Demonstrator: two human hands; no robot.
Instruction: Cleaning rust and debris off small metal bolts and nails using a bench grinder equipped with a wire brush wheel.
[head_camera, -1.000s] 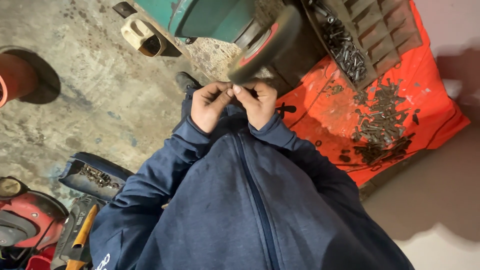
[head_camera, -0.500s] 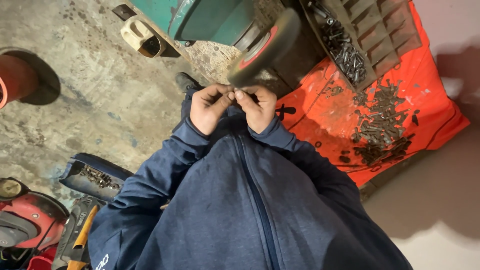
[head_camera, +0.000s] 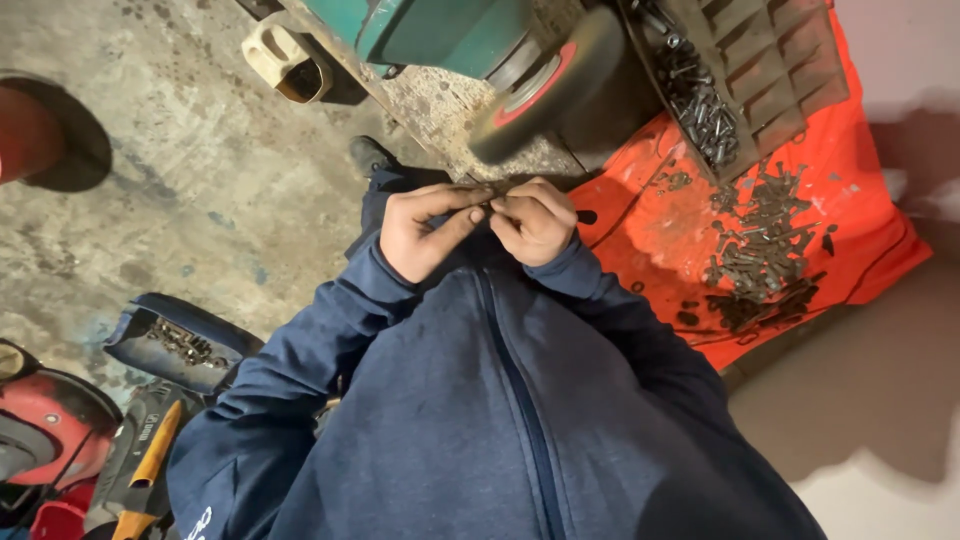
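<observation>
Little has changed over the last second: both hands stay together just below the grinder wheel (head_camera: 545, 85). The left hand (head_camera: 425, 230) and right hand (head_camera: 535, 222) pinch a small dark bolt (head_camera: 487, 203) between narrow fingers; the work continues in place.

Both arms, in blue sleeves, bend inward so the hands meet in front of the chest. The left hand (head_camera: 425, 232) curls with thumb and fingers pinched toward the right hand (head_camera: 535, 220), whose fingers fold in; the fingertips touch.
</observation>
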